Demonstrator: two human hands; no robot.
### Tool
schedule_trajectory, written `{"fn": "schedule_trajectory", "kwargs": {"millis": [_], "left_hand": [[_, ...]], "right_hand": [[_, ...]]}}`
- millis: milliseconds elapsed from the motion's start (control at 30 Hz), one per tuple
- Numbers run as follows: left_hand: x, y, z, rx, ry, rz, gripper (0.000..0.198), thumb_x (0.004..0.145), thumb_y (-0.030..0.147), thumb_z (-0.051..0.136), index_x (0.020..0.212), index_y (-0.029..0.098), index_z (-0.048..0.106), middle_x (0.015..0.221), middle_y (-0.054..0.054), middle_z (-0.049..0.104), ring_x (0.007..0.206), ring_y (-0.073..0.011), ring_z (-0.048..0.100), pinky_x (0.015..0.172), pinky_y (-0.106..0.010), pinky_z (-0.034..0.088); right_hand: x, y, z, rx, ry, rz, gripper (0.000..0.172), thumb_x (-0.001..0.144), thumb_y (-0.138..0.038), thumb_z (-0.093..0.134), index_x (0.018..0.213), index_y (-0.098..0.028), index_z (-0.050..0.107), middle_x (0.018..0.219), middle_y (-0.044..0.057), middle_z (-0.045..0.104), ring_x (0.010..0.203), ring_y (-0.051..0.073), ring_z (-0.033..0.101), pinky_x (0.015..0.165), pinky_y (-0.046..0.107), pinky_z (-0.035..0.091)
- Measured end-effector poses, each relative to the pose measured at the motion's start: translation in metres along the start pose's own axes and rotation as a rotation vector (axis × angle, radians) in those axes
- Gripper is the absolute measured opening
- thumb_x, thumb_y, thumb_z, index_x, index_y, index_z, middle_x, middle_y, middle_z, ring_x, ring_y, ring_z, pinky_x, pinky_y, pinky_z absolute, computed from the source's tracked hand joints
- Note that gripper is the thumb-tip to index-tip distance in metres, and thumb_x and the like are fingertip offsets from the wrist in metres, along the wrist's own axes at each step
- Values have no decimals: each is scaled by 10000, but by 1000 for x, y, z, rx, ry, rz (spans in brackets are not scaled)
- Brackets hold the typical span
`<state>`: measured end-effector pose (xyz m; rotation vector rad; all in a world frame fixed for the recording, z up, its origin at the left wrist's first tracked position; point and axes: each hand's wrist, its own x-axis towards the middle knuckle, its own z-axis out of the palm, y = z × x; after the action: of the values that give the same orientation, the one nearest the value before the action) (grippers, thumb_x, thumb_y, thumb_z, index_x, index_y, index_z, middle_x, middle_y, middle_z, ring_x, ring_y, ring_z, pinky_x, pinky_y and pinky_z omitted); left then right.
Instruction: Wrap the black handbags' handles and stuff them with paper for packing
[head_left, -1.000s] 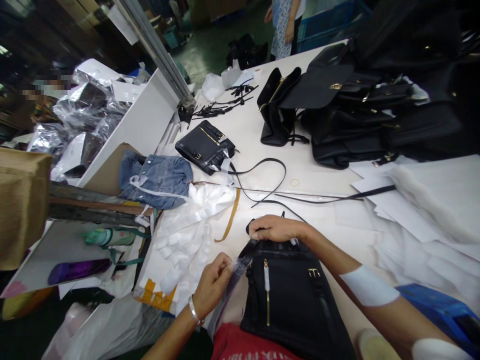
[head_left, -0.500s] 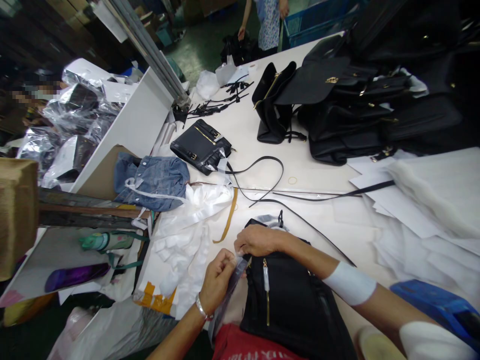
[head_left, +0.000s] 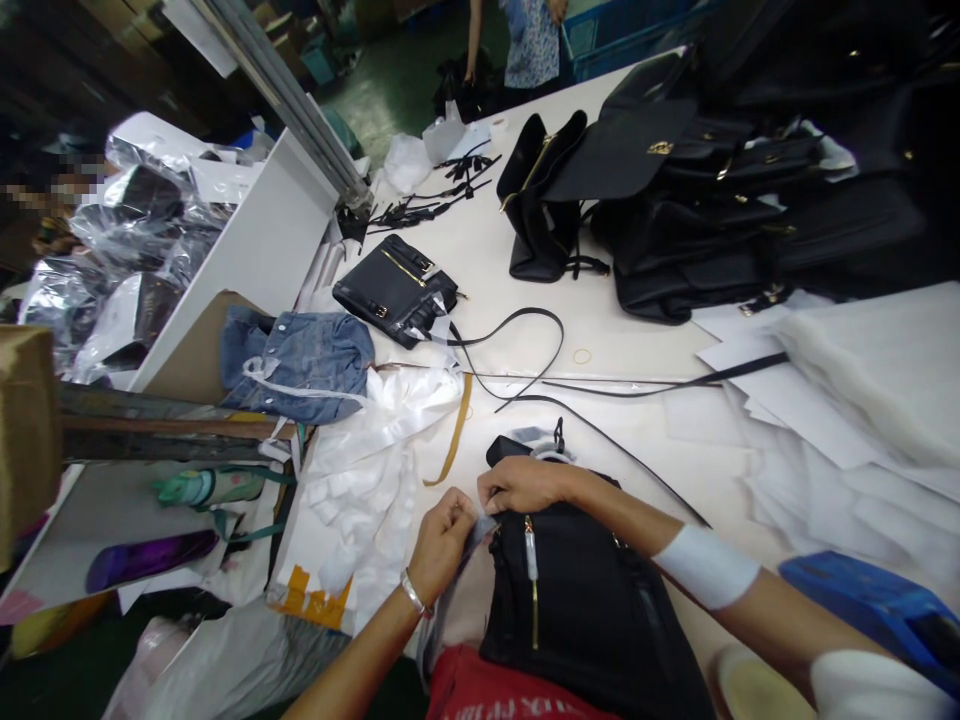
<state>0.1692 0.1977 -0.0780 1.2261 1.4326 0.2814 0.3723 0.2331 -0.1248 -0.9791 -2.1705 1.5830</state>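
Note:
A black backpack with a gold zipper lies on the table in front of me, its zipper pull covered in pale wrap. At its upper left side, my left hand is closed in a pinch on a strip of thin clear plastic film. My right hand reaches across the bag's top and pinches the same film close to the left fingertips. Part of the film hangs down toward the red cloth at the bottom edge. Behind the right hand, a pale wrapped handle shows on the bag.
White tissue and a denim bag lie left. Beyond are a small black bag and a long black strap. Black bags pile up at back right, above white sheets. A person stands beyond the table.
Both hands stay at the film by the bag's upper left side, and the fingertips have drawn slightly apart. The view has shifted a little.

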Motion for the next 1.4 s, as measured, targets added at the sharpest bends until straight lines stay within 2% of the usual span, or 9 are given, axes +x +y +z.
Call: {"fn": "schedule_trajectory", "kwargs": {"millis": [167, 300, 400, 600, 867, 1067, 1200, 1333, 1400], "left_hand": [[5, 0, 3, -5, -3, -6, 236, 748, 424, 572, 714, 198, 511, 548, 43, 571, 465, -114, 517, 497, -219, 405], [9, 2, 10, -19, -26, -14, 234, 748, 418, 573, 718, 195, 506, 545, 40, 575, 487, -126, 550, 521, -232, 441], [10, 0, 15, -36, -66, -19, 226, 765, 416, 555, 729, 200, 496, 566, 40, 585, 513, -139, 578, 531, -244, 460], [16, -12, 14, -43, -70, -40, 212, 794, 405, 526, 745, 207, 470, 583, 36, 614, 519, -143, 603, 519, -236, 450], [34, -7, 23, 0, -84, -32, 170, 762, 361, 530, 730, 205, 469, 559, 27, 625, 487, -154, 611, 480, -243, 457], [42, 3, 33, -101, -208, -221, 111, 697, 273, 533, 708, 209, 444, 536, 17, 630, 505, -195, 636, 496, -317, 512], [48, 2, 43, -126, -248, -262, 91, 664, 223, 519, 709, 210, 441, 526, 16, 624, 534, -209, 648, 507, -339, 526], [54, -2, 47, -101, -250, -287, 107, 668, 241, 525, 712, 213, 432, 509, 11, 627, 511, -206, 640, 496, -327, 513], [58, -4, 49, -80, -245, -301, 113, 677, 259, 527, 712, 215, 429, 500, 8, 626, 496, -205, 635, 486, -322, 506]], "right_hand": [[-16, 12, -4, 17, 214, 65, 227, 857, -356, 505, 986, -216, 629, 897, 16, 668, 812, 154, 581, 689, 231, 374], [-17, 14, 9, 74, 172, 37, 184, 865, -267, 480, 863, -170, 635, 767, 7, 639, 708, 128, 562, 623, 212, 365], [-20, 12, 18, 101, 178, 3, 157, 859, -250, 497, 881, -171, 631, 799, 7, 640, 736, 129, 569, 649, 218, 382], [-53, 20, 11, -39, 578, 139, 177, 882, -275, 491, 1010, -205, 591, 962, 38, 629, 899, 167, 554, 796, 290, 395], [-55, 18, 32, -231, 591, 87, 128, 869, -150, 481, 903, -182, 600, 849, 40, 620, 881, 176, 518, 820, 322, 359], [-55, 11, 47, -339, 575, 47, 185, 883, -143, 443, 950, -194, 607, 902, 65, 592, 925, 195, 476, 817, 342, 342], [-61, 12, 57, -351, 550, 47, 186, 886, -143, 429, 948, -189, 599, 911, 62, 587, 891, 191, 479, 799, 337, 362], [-77, 20, 58, -341, 698, 219, 201, 880, -196, 479, 1062, -194, 563, 996, 83, 582, 949, 219, 483, 820, 364, 370], [-84, 25, 58, -385, 728, 316, 160, 876, -213, 493, 1012, -194, 577, 954, 88, 586, 928, 233, 489, 804, 373, 372]]}}
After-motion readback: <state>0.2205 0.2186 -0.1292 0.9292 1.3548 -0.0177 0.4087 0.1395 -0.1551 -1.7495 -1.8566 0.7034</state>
